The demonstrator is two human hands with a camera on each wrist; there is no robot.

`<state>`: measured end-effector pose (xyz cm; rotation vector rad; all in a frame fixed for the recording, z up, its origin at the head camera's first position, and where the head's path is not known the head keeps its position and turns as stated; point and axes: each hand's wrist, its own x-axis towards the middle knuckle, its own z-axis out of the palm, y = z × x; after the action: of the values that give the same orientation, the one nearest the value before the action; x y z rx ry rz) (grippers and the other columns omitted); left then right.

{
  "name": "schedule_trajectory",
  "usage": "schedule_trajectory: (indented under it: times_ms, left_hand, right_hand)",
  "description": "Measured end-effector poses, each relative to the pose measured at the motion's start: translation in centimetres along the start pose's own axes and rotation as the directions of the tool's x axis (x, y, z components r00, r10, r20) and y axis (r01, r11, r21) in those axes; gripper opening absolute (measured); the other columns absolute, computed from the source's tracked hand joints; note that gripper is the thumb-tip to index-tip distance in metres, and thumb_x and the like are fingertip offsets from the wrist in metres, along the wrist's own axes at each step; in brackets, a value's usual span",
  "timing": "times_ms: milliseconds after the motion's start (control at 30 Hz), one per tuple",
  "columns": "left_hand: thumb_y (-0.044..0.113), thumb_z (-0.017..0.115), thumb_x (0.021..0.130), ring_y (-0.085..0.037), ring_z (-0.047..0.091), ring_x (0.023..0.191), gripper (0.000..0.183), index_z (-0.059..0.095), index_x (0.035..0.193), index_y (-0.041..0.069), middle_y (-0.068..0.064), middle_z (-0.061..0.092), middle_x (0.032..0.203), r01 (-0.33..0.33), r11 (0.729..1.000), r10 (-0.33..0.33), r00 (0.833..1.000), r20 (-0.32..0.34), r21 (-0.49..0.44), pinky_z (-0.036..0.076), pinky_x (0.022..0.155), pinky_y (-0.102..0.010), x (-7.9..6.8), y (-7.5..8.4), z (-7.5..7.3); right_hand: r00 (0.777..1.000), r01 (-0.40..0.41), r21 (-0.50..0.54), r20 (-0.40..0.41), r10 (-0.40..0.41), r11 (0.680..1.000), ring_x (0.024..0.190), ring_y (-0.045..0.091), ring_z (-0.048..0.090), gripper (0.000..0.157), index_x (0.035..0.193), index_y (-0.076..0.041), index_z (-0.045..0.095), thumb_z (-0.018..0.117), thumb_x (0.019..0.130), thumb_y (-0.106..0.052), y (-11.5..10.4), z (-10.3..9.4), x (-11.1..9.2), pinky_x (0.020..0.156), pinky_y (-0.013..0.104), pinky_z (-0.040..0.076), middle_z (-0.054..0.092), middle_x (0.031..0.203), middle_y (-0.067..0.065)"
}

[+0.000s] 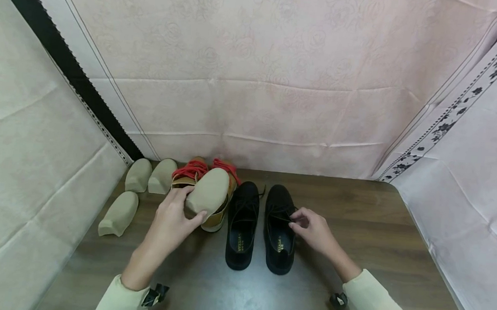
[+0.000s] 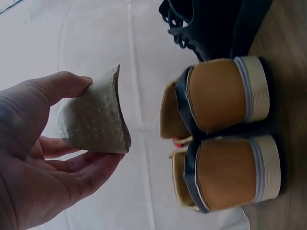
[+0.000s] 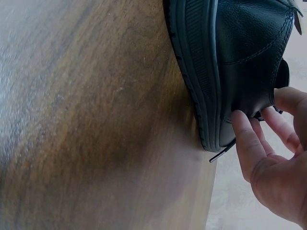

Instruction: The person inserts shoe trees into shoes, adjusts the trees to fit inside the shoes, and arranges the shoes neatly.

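My left hand (image 1: pixel 177 217) pinches a beige moulded-pulp shoe insert (image 1: pixel 208 190) between thumb and fingers. The dimpled insert (image 2: pixel 93 115) is held up in the air and overlaps a pair of tan shoes (image 2: pixel 225 167) with red laces in the head view. At the right, my right hand (image 1: pixel 313 229) has its thumb and fingertips on the upper edge of the right black shoe (image 1: pixel 278 257), near the laces. In the right wrist view the fingers (image 3: pixel 247 139) bend against the outer side of that shoe. Its mate (image 1: pixel 240 253) stands just to the left.
Several more beige inserts (image 1: pixel 119 214) lie on the brown wooden table (image 1: pixel 207 288) at the left. White patterned cloth (image 1: pixel 277 81) hangs behind and on both sides. A loose lace end (image 3: pixel 220 154) sticks out from the right black shoe.
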<state>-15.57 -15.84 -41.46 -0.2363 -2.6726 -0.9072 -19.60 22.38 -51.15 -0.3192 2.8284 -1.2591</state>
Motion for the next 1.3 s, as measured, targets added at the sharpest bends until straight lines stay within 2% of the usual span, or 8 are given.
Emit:
schedule_trajectory:
  times_ms: [333, 633, 933, 1067, 1300]
  left_hand:
    - [0.026, 0.091, 0.079, -0.036, 0.067, 0.111, 0.066, 0.063, 0.133, 0.002, -0.019, 0.065, 0.125, -0.044, 0.999, 0.044, 0.997, 0.060, -0.009, 0.058, 0.090, -0.055, -0.4, 1.6, 1.3]
    - [0.026, 0.095, 0.074, -0.030, 0.069, 0.110, 0.065, 0.066, 0.129, 0.004, -0.014, 0.070, 0.122, -0.096, 0.995, 0.098, 0.992, 0.080, -0.027, 0.060, 0.090, -0.049, -0.9, 3.4, 2.4]
    - [0.030, 0.092, 0.077, -0.026, 0.069, 0.108, 0.064, 0.065, 0.130, 0.007, -0.010, 0.070, 0.126, -0.084, 0.996, 0.089, 0.980, 0.180, -0.035, 0.058, 0.089, -0.045, -1.4, 5.0, 2.9]
    - [0.030, 0.092, 0.078, -0.024, 0.068, 0.109, 0.062, 0.066, 0.129, 0.007, -0.009, 0.069, 0.127, -0.114, 0.992, 0.124, 0.966, 0.227, -0.055, 0.057, 0.090, -0.044, -1.6, 5.4, 3.0]
    - [0.029, 0.091, 0.080, -0.023, 0.068, 0.113, 0.061, 0.066, 0.130, 0.006, -0.009, 0.069, 0.126, -0.214, 0.972, 0.233, 0.925, 0.301, -0.094, 0.059, 0.091, -0.040, -1.8, 5.5, 3.6]
  right_hand:
    - [1.000, -0.026, 0.005, 0.010, 0.026, 1.000, 0.092, 0.017, 0.067, 0.014, 0.108, -0.017, 0.070, 0.075, 0.095, -0.018, -0.1, 0.2, -0.1, 0.072, 0.026, 0.056, 0.070, 0.105, 0.002]
    - [1.000, -0.001, -0.011, 0.003, 0.001, 1.000, 0.095, 0.018, 0.069, 0.012, 0.107, -0.017, 0.070, 0.075, 0.095, -0.018, -0.4, 0.2, -0.1, 0.079, 0.032, 0.059, 0.070, 0.105, 0.002]
    - [1.000, 0.003, -0.061, -0.028, -0.005, 0.998, 0.090, 0.015, 0.067, 0.015, 0.106, -0.016, 0.069, 0.077, 0.094, -0.018, -1.0, -0.2, 0.0, 0.079, 0.034, 0.059, 0.070, 0.100, 0.001]
    - [0.999, 0.013, -0.069, -0.048, -0.016, 0.998, 0.093, 0.016, 0.069, 0.017, 0.108, -0.016, 0.068, 0.077, 0.094, -0.017, -1.1, -0.3, 0.1, 0.081, 0.036, 0.061, 0.071, 0.102, 0.002]
    - [0.999, 0.016, -0.049, -0.045, -0.018, 0.999, 0.096, 0.017, 0.071, 0.017, 0.109, -0.015, 0.069, 0.076, 0.095, -0.017, -1.1, -0.4, 0.2, 0.081, 0.036, 0.062, 0.072, 0.105, 0.003]
